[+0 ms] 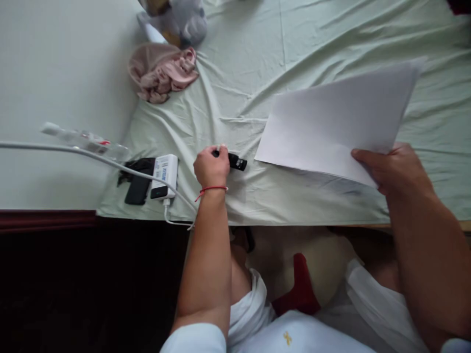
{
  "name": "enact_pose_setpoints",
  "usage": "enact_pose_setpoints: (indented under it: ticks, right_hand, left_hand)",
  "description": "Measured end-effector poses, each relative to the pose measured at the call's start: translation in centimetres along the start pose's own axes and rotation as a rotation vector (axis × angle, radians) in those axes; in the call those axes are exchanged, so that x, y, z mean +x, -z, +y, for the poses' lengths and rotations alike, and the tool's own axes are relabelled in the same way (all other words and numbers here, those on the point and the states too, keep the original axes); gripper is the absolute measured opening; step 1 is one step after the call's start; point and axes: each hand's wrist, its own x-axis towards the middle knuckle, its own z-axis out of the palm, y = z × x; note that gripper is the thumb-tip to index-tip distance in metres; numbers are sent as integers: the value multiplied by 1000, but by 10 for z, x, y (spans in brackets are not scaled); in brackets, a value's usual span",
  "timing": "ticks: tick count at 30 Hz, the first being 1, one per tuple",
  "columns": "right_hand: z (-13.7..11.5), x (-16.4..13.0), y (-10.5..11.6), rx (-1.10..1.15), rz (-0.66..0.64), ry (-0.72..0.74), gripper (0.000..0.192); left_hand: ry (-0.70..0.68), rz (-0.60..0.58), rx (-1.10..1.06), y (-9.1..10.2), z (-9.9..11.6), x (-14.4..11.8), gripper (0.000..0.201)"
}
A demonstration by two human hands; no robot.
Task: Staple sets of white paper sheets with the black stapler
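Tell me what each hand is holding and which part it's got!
The left hand holds a black object, its right end sticking out; the exact grip is partly hidden. The right hand holds white paper by its near right corner.

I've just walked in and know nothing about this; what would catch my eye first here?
Most likely the large white papers, held by their near right corner in the right hand over the pale green cloth. Next, the left hand, with a red string bracelet at its wrist, grips a small black object, perhaps a stapler. Farther off to the left lies a crumpled pink cloth.
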Motion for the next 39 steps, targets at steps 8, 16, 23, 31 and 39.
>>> enact_pose_setpoints:
  ticks: [8,16,23,31,39]
  right_hand:
    - [-9,-6,6,-121,88,-61,22]
    - [-20,-8,3,-100,214,-91,19]
    - [-20,-5,3,49,186,-128,21]
    - [14,24,32,444,27,74,41]
    - [21,20,76,151,15,-125,35]
  left_hand:
    - [-153,30,44,11,-9,-77,64]
    - [-494,-404,292,-6,-39,-158,60]
    - [-532,-353,261,15,-51,-181,57]
    - [50,-219,-891,22,5,-126,60]
    - [250,-796,-1462,-5,29,-113,61]
